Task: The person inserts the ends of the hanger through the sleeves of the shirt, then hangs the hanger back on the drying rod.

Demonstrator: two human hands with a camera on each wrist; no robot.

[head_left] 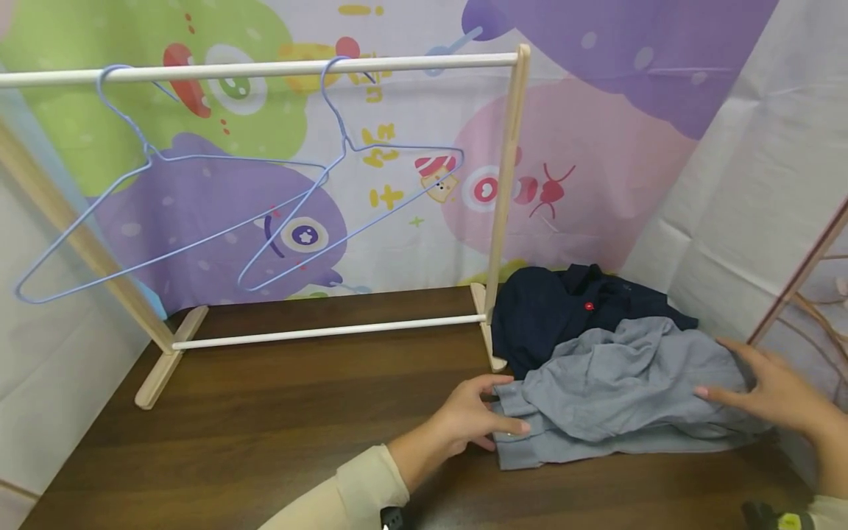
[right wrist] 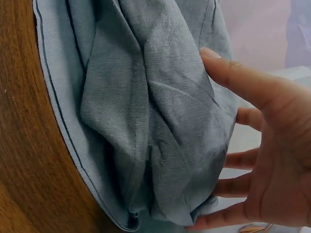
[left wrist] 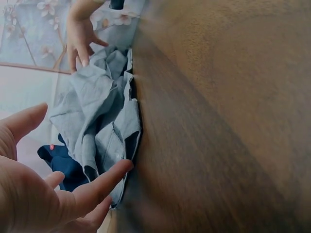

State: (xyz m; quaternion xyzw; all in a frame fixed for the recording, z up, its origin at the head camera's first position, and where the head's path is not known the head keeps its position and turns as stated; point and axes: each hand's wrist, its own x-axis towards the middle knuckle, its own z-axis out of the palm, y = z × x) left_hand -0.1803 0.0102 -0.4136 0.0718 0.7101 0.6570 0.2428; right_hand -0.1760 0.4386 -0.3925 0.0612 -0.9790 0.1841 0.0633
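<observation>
While a pale sleeve (head_left: 372, 478) enters from the bottom of the head view, the left hand (head_left: 464, 421) is spread, thumb over one end of the grey garment (head_left: 629, 383), fingers straight rather than curled round it. The right hand (head_left: 775, 390) is spread too, its thumb on the cloth at the opposite end; its other fingertips run out of sight behind the folds. The garment lies bunched on the right side of the table (head_left: 298, 427).

Because neither hand seems to pinch firmly, a pull could let the cloth slip or raise only the top layer, leaving the lower one behind. The dark garment (head_left: 543, 309) might be dragged along, since the grey one overlaps it in the head view; whether it bears weight there cannot be told. A sideways tug could also nudge the rack (head_left: 506, 184), whose foot stands just beside the dark heap.

The grey cloth is matt and finely ribbed, with soft, rounded creases and stitched straight edges. Beneath it runs smooth, brown wood grain. The dark heap looks limp, with a small red mark (head_left: 589, 305). Beyond, the rack has flat wooden posts and round white bars; two thin blue hangers (head_left: 232, 157) form bare triangles before a creased, cartoon-printed curtain (head_left: 404, 258).
</observation>
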